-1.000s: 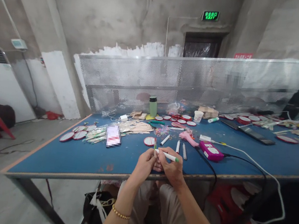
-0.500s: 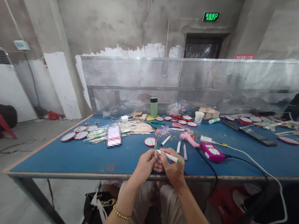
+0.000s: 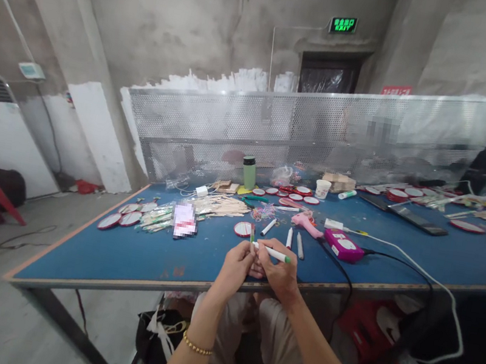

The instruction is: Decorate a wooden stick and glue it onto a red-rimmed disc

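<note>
Near the table's front edge my left hand point(image 3: 238, 262) is closed around a thin wooden stick point(image 3: 252, 234) that stands upright, with green colour on its upper part. My right hand point(image 3: 279, 271) grips a white marker point(image 3: 275, 253) with a green end, its other end against the stick. Just beyond my hands lies a round white disc with a red rim point(image 3: 243, 229). Several more markers rest close by, among them a black-and-white marker point(image 3: 268, 227) and a grey marker point(image 3: 300, 246).
On the blue table point(image 3: 120, 261) are a phone point(image 3: 185, 220), a pile of wooden sticks point(image 3: 225, 205), a green bottle point(image 3: 249, 172), a paper cup point(image 3: 322, 188), a pink glue gun point(image 3: 307, 223) and a purple box point(image 3: 342, 246) with cables. A perforated metal screen point(image 3: 234, 119) runs along the back.
The marker in my right hand has shifted slightly along the stick, and its green end sits a little further left. My left hand stays almost still; the whole view shifts slightly.
</note>
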### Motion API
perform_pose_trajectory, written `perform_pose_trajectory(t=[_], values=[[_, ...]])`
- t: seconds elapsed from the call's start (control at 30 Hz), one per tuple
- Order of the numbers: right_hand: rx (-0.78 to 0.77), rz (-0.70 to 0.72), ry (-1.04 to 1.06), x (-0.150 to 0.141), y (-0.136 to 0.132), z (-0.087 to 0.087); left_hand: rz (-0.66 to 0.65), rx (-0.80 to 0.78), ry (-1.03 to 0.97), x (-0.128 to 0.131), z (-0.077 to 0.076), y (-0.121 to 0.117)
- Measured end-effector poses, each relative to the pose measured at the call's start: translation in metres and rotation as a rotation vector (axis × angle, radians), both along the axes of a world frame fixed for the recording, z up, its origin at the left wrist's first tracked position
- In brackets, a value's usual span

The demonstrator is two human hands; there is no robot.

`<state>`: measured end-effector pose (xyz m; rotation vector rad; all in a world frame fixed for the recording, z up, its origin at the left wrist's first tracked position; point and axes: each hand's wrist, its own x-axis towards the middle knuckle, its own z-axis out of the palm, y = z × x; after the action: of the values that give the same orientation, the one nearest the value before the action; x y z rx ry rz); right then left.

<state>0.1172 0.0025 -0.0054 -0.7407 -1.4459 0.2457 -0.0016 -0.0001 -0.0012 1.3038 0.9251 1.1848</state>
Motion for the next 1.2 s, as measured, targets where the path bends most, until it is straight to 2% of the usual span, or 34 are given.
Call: perform_pose_trajectory(t=[1.2], values=[[0.012, -0.009, 0.027, 0.0005, 0.001, -0.0008, 0.003, -0.019, 0.003, -0.0006, 0.0053, -0.0024]])
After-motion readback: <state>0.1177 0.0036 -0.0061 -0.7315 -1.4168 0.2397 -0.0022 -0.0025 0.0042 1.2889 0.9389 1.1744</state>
